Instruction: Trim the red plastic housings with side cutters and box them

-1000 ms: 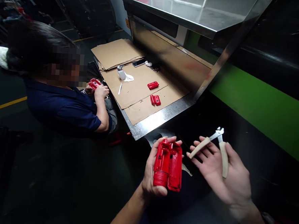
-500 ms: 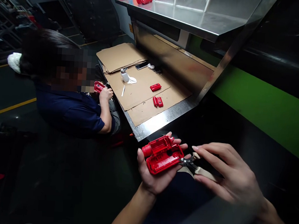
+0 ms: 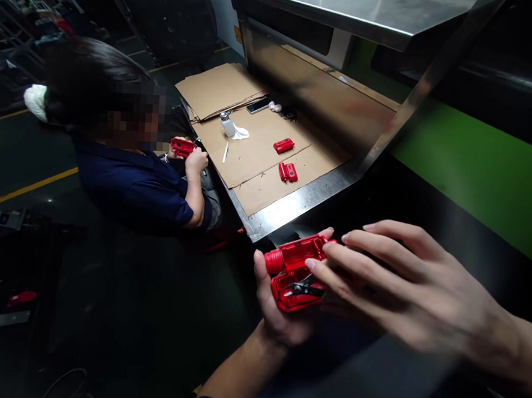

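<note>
In my left hand (image 3: 283,320) rests a red plastic housing (image 3: 305,252), its two hollow halves facing up and a ribbed round end by my thumb. My right hand (image 3: 405,285) reaches across its right end and holds a pair of nippers (image 3: 304,287). The dark jaws of the nippers lie over the lower hollow of the housing. Their handles are hidden behind my right fingers, two of which touch or nearly touch the housing's upper half.
A metal bench (image 3: 287,211) with cardboard (image 3: 250,159) on top carries two red housings (image 3: 283,145), a white pump bottle (image 3: 227,124), a cloth (image 3: 240,134) and a phone (image 3: 258,105). A co-worker (image 3: 132,179) sits at left, holding another red part (image 3: 182,147). A metal shelf (image 3: 349,15) overhangs the bench.
My right hand has moved left over the housing, bringing the nippers' jaws from its right edge into the lower hollow. The handles have gone out of sight. The view has shifted slightly.
</note>
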Motion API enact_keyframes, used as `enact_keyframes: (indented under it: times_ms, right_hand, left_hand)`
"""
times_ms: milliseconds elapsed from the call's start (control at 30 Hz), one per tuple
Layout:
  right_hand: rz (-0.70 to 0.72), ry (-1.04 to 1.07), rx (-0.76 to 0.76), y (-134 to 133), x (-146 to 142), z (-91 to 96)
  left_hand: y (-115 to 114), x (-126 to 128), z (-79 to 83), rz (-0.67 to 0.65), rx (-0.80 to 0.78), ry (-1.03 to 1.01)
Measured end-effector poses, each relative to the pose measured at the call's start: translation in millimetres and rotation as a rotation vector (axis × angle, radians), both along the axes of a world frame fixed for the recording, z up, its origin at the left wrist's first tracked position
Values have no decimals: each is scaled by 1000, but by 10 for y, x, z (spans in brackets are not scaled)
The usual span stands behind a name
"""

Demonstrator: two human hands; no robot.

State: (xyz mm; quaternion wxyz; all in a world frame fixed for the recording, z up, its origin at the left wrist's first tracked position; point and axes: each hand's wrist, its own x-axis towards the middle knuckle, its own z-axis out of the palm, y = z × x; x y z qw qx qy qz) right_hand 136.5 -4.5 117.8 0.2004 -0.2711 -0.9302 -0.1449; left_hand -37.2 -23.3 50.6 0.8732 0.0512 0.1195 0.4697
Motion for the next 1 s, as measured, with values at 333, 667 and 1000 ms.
enact_keyframes:
  times_ms: [333, 667, 1000]
  right_hand:
    - [-2, -9, -9, -13, -84, 32]
    - [-23, -18, -26, -32, -71, -25]
    - [-40, -25, -41, -29, -79, -31]
  left_hand:
    - [12, -2, -69, 20, -33, -40]
    - [37, 12, -105, -44, -37, -21]
    - [45, -5, -55, -43, -80, 37]
